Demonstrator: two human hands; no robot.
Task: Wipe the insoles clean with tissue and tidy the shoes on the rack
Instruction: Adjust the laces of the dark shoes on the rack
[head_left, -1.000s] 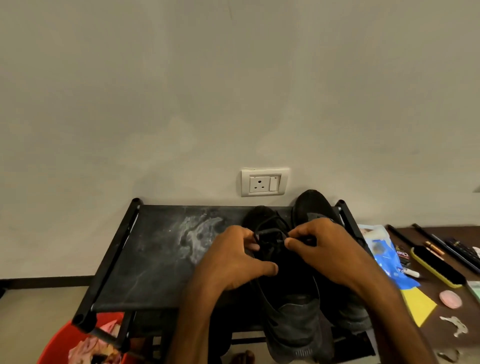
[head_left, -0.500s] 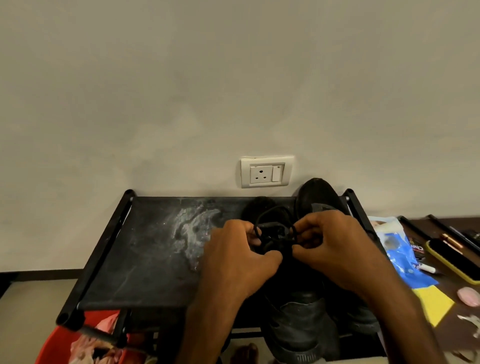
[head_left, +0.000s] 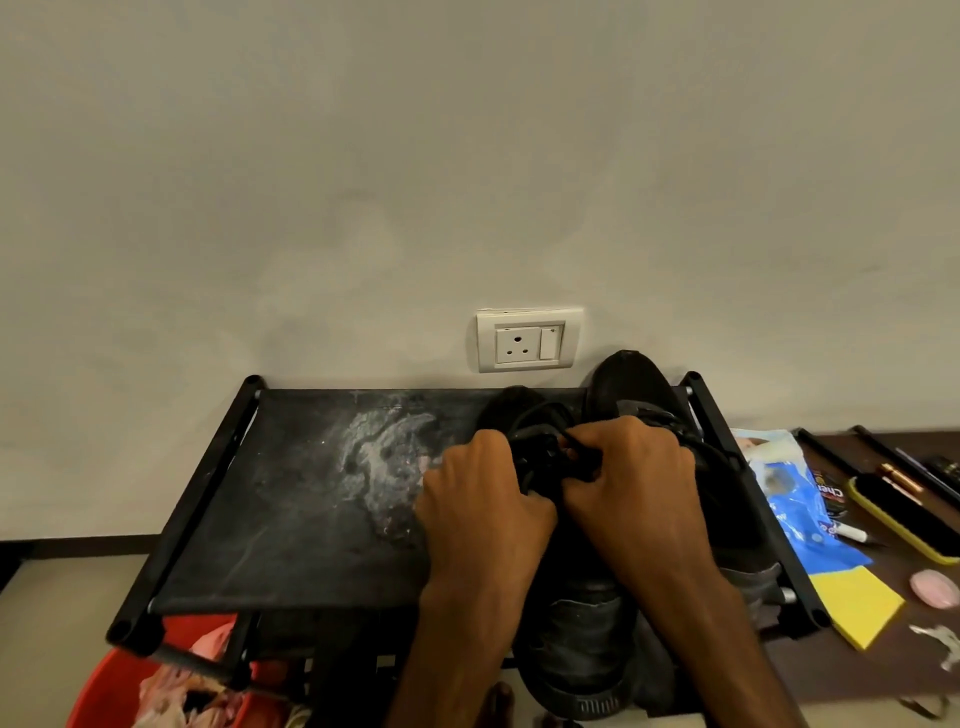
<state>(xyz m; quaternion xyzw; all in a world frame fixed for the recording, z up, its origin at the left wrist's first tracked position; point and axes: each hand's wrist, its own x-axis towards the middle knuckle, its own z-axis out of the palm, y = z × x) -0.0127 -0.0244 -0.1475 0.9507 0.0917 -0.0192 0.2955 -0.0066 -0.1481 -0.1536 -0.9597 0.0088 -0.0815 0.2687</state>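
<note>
Both hands meeting over near black shoe on rack top shelf, R side. Left hand + right hand pinching black laces, fingertips touching, closed on them. Second black shoe sitting just beside, toe twd wall, under socket. Whitish dust smear showing mid shelf. Red tub sitting below L. Brush, yellow pad, blue pack lying on table R of rack.

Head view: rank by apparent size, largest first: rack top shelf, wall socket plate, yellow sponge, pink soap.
1. Rack top shelf, by far the largest.
2. Wall socket plate and yellow sponge look about alike; the sponge is nearer the camera, so unranked.
3. Pink soap, the smallest.
</note>
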